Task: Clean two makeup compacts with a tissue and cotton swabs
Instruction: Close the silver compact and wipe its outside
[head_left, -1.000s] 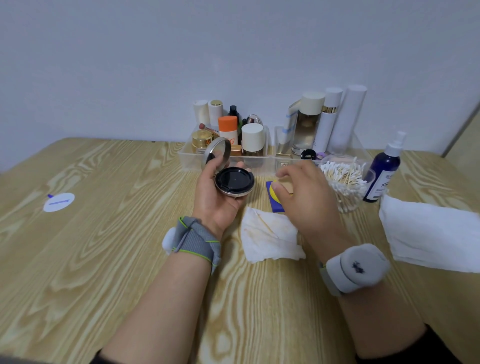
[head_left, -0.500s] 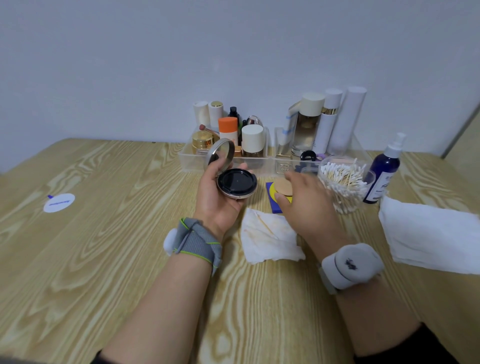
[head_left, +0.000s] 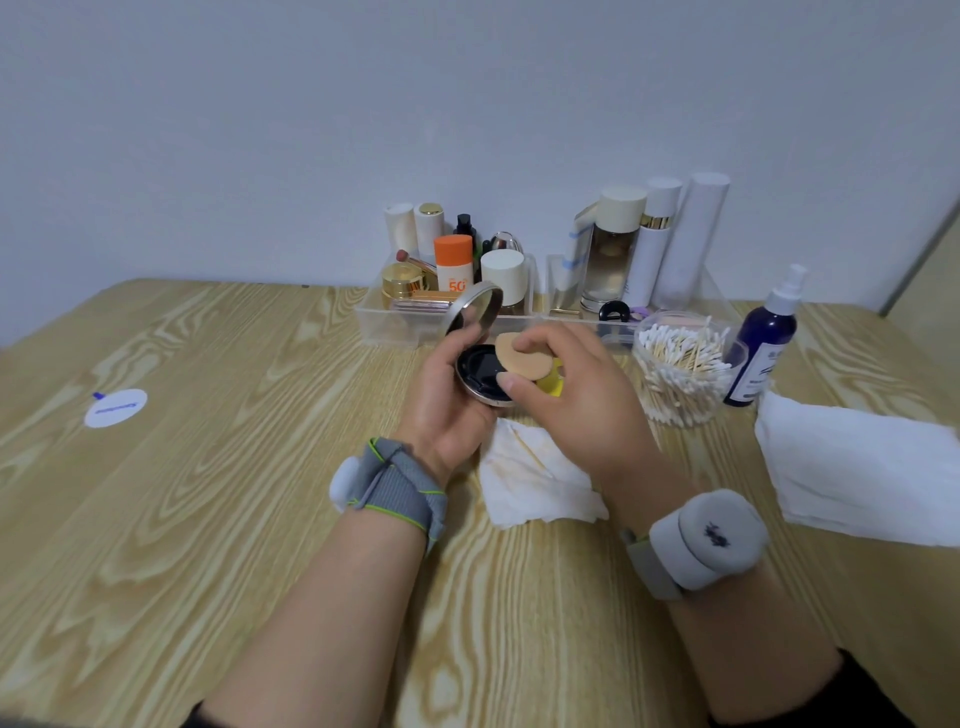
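My left hand (head_left: 441, 395) grips an open round compact (head_left: 480, 376) with a black inside and a silver lid standing up. My right hand (head_left: 576, 400) pinches a round beige sponge puff (head_left: 519, 356) and holds it over the compact's black tray. A small yellow and blue item (head_left: 551, 383) peeks out under my right fingers on the table. A stained white tissue (head_left: 535, 480) with a used cotton swab on it lies below both hands. A clear jar of cotton swabs (head_left: 680, 369) stands to the right.
Clear organizer trays (head_left: 395, 325) with several bottles and jars stand at the back against the wall. A dark blue spray bottle (head_left: 763, 348) stands right of the swab jar. A folded white cloth (head_left: 857, 473) lies at the right edge. A round white sticker (head_left: 115, 408) lies at the left.
My right hand picked the beige puff up from the yellow and blue item on the table and carried it left, over the open compact. My left hand stayed nearly still.
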